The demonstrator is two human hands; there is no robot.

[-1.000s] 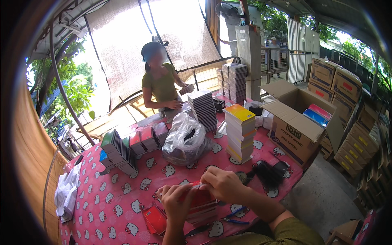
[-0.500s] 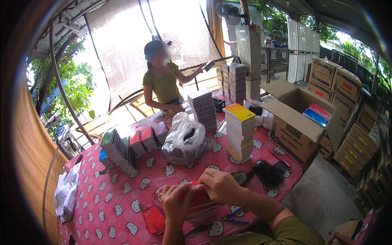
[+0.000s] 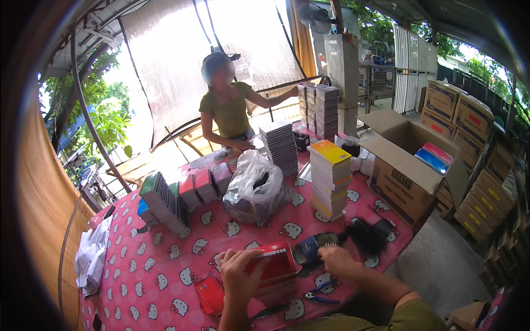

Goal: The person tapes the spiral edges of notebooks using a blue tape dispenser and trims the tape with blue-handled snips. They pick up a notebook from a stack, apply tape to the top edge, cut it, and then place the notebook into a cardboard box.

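In front of me stands a stack of small red-covered notebooks. My left hand grips its left side, the fingers bent over the top cover. Further right, my right hand is closed beside a dark roll-shaped bundle with bristly ends; anything between its fingers is too small to make out. Loose red covers lie left of the stack. Blue-handled pliers rest on the table close to my right forearm. A heap of thin black strands lies beyond my right hand.
On the pink patterned table stand a tall yellow-topped notebook stack, a plastic bag and spiral notebook stacks. An open cardboard box is at the right. Across the table, a co-worker reaches toward wrapped stacks.
My right hand has left the red stack and moved right to the dark bundle. My left hand stays on the stack. The co-worker's raised hand has moved from holding a small dark block to the wrapped stacks.
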